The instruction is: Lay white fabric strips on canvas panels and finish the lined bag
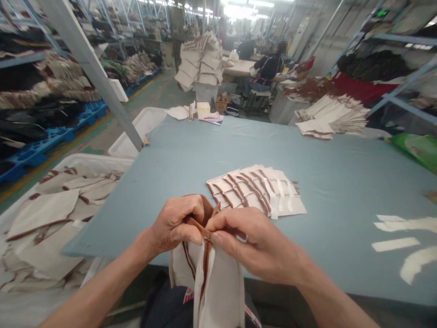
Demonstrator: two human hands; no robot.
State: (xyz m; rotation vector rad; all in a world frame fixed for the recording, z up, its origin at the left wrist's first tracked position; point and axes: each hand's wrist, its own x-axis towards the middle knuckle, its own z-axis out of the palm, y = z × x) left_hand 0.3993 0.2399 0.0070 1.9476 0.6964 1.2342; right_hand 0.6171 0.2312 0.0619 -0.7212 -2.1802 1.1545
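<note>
While the left hand (180, 223) pinches a brown trim (204, 232) between thumb and curled fingers, the right hand (247, 234) nips it just beside, thumb against forefinger. A cream fabric piece (223, 291) hangs from them toward six o'clock. Between one and two, fanned pieces (254, 191) lie on the blue table (170, 159); pale strips (396, 244) rest at three, a filled bin (87, 157) at nine.

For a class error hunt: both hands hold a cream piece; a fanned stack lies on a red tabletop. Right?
Not red: the tabletop is blue-grey in the head view. The fanned stack lies on it; the left hand and right hand hold the cream piece.
</note>
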